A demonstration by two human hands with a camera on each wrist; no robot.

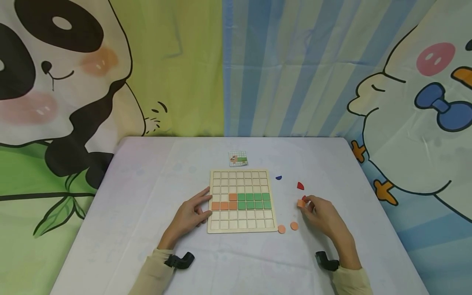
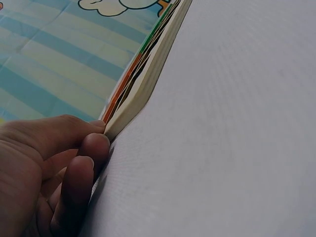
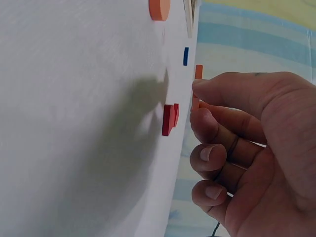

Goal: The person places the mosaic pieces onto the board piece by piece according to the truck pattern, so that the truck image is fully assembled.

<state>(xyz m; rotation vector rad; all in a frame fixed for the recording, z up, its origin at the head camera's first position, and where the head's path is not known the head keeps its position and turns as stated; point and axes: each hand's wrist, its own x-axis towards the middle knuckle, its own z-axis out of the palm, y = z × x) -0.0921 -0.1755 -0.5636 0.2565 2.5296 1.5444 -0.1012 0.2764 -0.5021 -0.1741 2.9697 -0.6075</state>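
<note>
A wooden grid board [image 1: 239, 224] lies on the table with a block of green squares [image 1: 254, 200] and several orange squares [image 1: 225, 205] in its cells. My left hand [image 1: 186, 216] touches the board's left edge with fingers and thumb; the left wrist view shows the fingertips of that hand [image 2: 54, 168] at the board's edge [image 2: 143, 94]. My right hand [image 1: 326, 217] pinches an orange square piece [image 1: 300, 203] between thumb and finger, right of the board. In the right wrist view the orange piece [image 3: 198, 72] is held by the hand [image 3: 261, 133] above the table.
A small pattern card [image 1: 238, 158] lies behind the board. To the right are a blue piece [image 1: 278, 178], a red quarter piece [image 1: 300, 186], another red piece [image 1: 304, 198] by the right hand, and two orange discs [image 1: 282, 229] [image 1: 294, 225].
</note>
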